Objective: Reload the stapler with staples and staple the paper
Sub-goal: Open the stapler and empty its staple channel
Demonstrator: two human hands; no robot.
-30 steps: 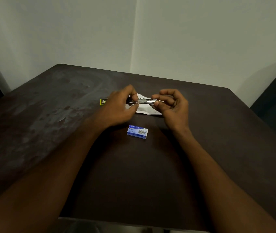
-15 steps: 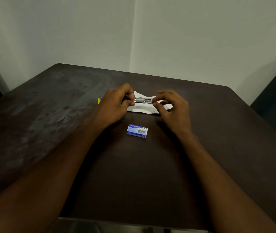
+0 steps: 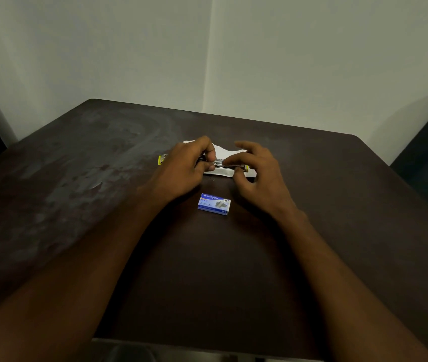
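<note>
Staple box (image 3: 214,204), blue, lying flat on the tabletop (image 3: 207,270): brand name "kangaro" in white letters along the far left of its top face. Smaller print below it and at the near right corner is too small to read.

Plain room: dark worn table (image 3: 77,178) against bare pale walls (image 3: 312,61).
</note>
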